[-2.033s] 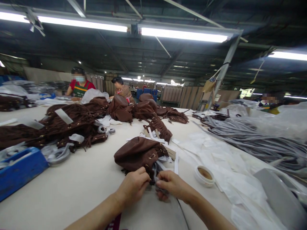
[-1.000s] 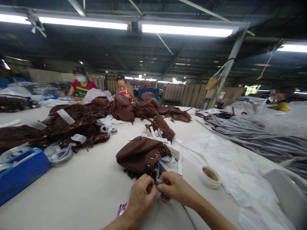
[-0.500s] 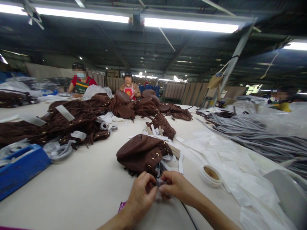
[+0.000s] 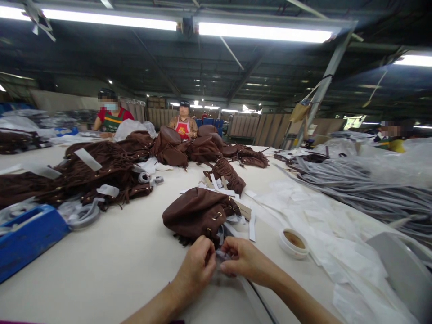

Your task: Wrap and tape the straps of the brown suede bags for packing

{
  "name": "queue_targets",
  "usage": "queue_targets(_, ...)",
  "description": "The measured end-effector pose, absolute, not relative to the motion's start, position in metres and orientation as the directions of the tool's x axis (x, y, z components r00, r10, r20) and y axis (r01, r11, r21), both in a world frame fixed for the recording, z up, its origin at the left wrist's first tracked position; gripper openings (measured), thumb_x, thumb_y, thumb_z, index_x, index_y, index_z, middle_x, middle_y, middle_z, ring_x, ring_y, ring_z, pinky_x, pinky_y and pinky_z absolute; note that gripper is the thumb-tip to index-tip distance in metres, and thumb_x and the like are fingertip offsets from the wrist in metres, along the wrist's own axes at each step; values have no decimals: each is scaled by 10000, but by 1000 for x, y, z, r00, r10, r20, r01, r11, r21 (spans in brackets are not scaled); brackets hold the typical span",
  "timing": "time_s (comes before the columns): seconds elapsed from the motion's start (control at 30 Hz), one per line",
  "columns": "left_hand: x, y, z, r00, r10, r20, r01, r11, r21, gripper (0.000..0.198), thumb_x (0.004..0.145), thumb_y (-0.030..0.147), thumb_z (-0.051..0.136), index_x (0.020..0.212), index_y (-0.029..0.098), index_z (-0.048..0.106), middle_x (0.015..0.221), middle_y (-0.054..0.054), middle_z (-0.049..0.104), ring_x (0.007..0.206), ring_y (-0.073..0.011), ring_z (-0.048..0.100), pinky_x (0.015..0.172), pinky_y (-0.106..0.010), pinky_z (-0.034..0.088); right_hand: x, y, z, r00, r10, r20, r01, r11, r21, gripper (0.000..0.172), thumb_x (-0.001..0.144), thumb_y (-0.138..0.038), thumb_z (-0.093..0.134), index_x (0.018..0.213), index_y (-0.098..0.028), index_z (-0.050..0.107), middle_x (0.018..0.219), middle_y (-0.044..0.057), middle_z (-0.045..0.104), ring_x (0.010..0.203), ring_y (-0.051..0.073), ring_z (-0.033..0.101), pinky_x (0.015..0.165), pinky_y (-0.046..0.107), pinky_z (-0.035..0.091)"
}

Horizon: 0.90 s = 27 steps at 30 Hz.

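Note:
A dark brown drawstring bag (image 4: 192, 211) with gold eyelets and fringe lies on its side, its mouth towards me. Just below that mouth, my left hand (image 4: 199, 261) is closed in a pinch; its fingertips hide what they hold. Close beside it, my right hand (image 4: 241, 258) pinches a bit of greyish see-through plastic film (image 4: 221, 255). From beneath my hands a dark strap (image 4: 259, 297) edged with pale wrapping runs towards the bottom of the view. Grey wrapped strips also show at the bag's mouth.
A roll of tape (image 4: 293, 244) lies right of my hands, beside white sheets (image 4: 324, 225). A blue tape dispenser (image 4: 33, 236) stands at left. Brown fringed bags (image 4: 101, 166) are heaped behind it. Grey wrapped straps (image 4: 357, 189) pile up at right. Co-workers (image 4: 182, 126) are across the table.
My hands have come slightly apart, and my left hand has shifted a little left. More of the wrapped strap shows below them. The view has tilted slightly; the bag stays put.

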<state>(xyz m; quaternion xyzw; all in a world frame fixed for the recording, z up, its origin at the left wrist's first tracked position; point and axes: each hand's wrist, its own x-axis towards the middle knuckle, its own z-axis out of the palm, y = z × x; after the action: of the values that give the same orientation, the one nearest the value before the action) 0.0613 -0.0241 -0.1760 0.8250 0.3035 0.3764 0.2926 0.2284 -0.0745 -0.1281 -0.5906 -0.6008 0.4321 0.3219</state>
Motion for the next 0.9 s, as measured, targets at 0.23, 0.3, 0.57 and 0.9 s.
queue_targets(0.23,59,-18,-166,575,698,427,363,-685,631,138,849,185,371,723,219,416,698,-6,492,622,-163,467,591,-275,345,218,-71,-135,-77,890,-449,-114,-456,-883,203,861,-373,539,843,-180,478,622,4,634,541,136,614,518,259,488)
queue_targets(0.3,56,-17,-164,578,702,416,385,-684,620,136,842,191,380,717,220,424,688,-3,491,610,-162,462,584,-281,326,215,-68,-141,-50,881,-470,-143,-472,-870,160,840,-307,568,830,-191,459,615,-8,629,527,123,606,537,266,507)
queue_targets(0.57,49,-6,-162,515,779,359,452,-602,658,110,818,252,407,715,219,427,709,-3,483,673,-181,460,646,-296,316,201,-52,-150,101,905,-413,-161,-395,-905,236,755,-250,690,724,-198,462,489,-101,489,405,48,443,414,149,341)
queue_targets(0.9,31,-39,-145,534,839,-100,519,-233,822,491,849,546,314,621,177,544,562,-31,569,397,-132,454,385,-234,304,189,-53,-144,191,903,-384,-79,-376,-923,159,806,-127,614,754,-192,478,459,-122,415,358,48,391,391,162,330)
